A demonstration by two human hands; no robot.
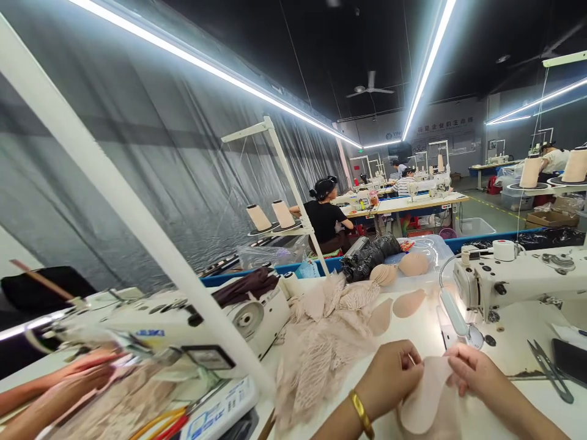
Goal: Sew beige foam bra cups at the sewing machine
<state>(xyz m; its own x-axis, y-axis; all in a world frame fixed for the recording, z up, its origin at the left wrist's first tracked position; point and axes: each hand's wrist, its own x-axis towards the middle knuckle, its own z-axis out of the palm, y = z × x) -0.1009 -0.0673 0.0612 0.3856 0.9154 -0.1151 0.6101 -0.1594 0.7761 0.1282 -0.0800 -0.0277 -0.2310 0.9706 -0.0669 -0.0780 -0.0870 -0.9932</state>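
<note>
A beige rounded fabric pad (pixel 422 400) hangs between my two hands over the white table (pixel 353 382). Its left edge is pinched in the fingers of my left hand (pixel 395 374), which has a gold bangle at the wrist. My right hand (pixel 477 370) grips the upper right corner, and sheer beige cloth hangs below it. Two flat beige pads (pixel 409 304) lie just beyond my hands. Left of them spreads a heap of beige lace fabric (pixel 316 354). The sewing machine (pixel 509 281) stands to the right, its lamp lit near the needle area.
Thread snips (pixel 550 371) and a black phone (pixel 571 360) lie at right. Beige molded cups (pixel 413 264) rest on a clear plastic bin (pixel 443 250). A white post (pixel 137 226) slants across the left. Beyond it, a co-worker's hands (pixel 77 382) handle fabric at another machine (pixel 151 324).
</note>
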